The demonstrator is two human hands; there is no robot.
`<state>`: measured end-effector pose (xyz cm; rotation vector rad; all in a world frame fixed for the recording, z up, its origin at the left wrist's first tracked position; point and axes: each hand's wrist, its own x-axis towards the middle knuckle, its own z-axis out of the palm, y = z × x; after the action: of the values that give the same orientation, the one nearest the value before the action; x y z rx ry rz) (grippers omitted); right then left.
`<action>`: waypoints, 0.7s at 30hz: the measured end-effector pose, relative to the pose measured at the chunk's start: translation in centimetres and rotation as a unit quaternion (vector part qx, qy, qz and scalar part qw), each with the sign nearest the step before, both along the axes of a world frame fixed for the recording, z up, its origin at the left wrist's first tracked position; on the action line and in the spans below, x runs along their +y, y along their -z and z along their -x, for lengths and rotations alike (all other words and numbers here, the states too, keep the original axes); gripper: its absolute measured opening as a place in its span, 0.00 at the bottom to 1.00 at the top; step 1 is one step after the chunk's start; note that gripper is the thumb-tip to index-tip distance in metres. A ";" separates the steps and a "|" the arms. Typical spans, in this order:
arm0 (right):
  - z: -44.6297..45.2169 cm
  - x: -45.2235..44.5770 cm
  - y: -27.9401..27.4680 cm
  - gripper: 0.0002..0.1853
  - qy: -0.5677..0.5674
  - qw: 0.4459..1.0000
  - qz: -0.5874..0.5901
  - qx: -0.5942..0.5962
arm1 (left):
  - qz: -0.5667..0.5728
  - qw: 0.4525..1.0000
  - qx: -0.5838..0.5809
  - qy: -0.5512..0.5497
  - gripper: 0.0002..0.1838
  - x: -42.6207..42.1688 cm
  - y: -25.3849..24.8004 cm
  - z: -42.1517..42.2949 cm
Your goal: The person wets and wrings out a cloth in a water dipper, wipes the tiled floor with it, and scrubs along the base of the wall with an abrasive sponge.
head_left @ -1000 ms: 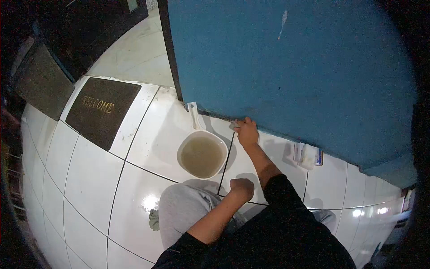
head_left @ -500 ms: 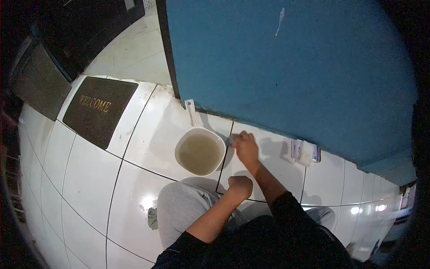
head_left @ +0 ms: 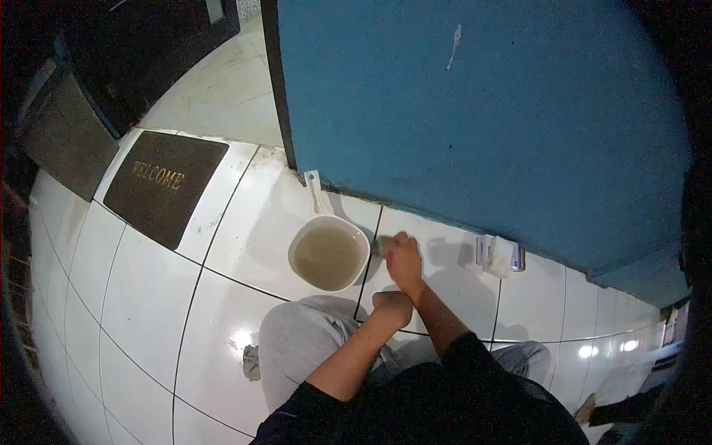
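Observation:
A white dipper (head_left: 315,194) full of cloudy water stands on the tiled floor, its handle toward the blue wall. Just right of its rim, my right hand (head_left: 404,259) pinches a small greyish piece (head_left: 383,245), blurred, perhaps cloth, low over the tiles. I cannot tell whether the piece touches the floor. My left hand (head_left: 393,308) is closed in a loose fist beside my right wrist, its fingers turned away from view. Whether it holds anything is hidden.
A dark welcome mat (head_left: 167,185) lies to the left. By the blue wall (head_left: 475,133) at right sit small packages (head_left: 500,256), one whitish on top. A crumpled grey-green cloth (head_left: 251,363) rests on the floor beside my knee (head_left: 297,334).
My right hand has shifted slightly down toward my left wrist, still pinching the greyish piece. My left hand stays closed in nearly the same spot. The view has tilted a little.

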<state>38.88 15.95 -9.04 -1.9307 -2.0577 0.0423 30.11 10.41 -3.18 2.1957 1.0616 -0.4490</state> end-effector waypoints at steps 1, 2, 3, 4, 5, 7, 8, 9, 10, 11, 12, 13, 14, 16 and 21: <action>0.0 -1.3 -0.5 0.14 0.000 1.000 0.001 -0.001 | -0.006 1.000 0.004 -0.009 0.09 -0.2 0.2 -0.1; -0.1 -2.4 -1.0 0.14 -0.024 0.999 0.005 0.038 | -0.005 1.000 0.004 -0.008 0.09 -0.5 0.4 -0.2; -0.1 -2.8 -1.1 0.13 -0.049 0.996 0.010 0.079 | -0.005 1.000 0.001 0.002 0.09 -0.9 0.5 -0.4; -0.2 -2.7 -0.7 0.12 -0.049 0.996 -0.008 0.072 | -0.004 1.000 -0.002 0.012 0.08 -1.1 0.7 -0.5; -0.2 -2.0 -0.4 0.12 -0.050 0.996 -0.006 0.075 | -0.001 1.000 0.001 0.011 0.08 -0.9 0.9 -0.4; -0.4 0.4 0.0 0.13 -0.026 0.999 -0.020 -0.011 | 0.014 1.000 -0.011 -0.006 0.10 -0.3 0.1 -0.3; -0.6 2.1 0.2 0.15 -0.014 0.999 -0.028 0.003 | 0.015 1.000 -0.001 0.000 0.11 0.1 -0.5 0.0; -0.7 3.8 0.3 0.18 -0.002 0.999 -0.036 0.017 | 0.016 1.000 0.000 -0.001 0.11 0.2 -0.4 0.0; -0.7 5.4 0.1 0.18 -0.003 0.999 -0.036 0.019 | 0.018 1.000 0.005 -0.006 0.11 0.3 -0.3 0.1; -0.7 6.9 -0.1 0.18 0.032 0.999 -0.023 0.010 | 0.018 1.000 0.011 -0.012 0.11 0.4 -0.2 0.2; -0.6 7.9 0.0 0.19 0.067 0.998 -0.009 0.000 | 0.018 1.000 0.013 -0.014 0.11 0.4 0.0 0.2; -0.4 8.5 0.2 0.19 0.065 0.998 -0.010 0.001 | 0.013 1.000 0.012 -0.014 0.11 0.4 0.2 0.1; -0.2 9.0 0.3 0.19 0.087 0.996 -0.008 0.004 | 0.008 1.000 0.010 -0.014 0.11 0.3 0.3 0.1; -0.6 8.8 0.6 0.19 0.111 0.994 -0.009 0.003 | 0.008 1.000 0.021 -0.010 0.11 0.3 0.0 0.0; -1.5 1.4 -0.7 0.17 0.023 0.999 -0.006 0.029 | 0.000 0.999 0.033 -0.004 0.11 0.1 0.3 0.1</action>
<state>40.43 17.33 -8.34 -1.9465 -1.9708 0.0729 29.96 10.53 -3.44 2.1885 1.1047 -0.5205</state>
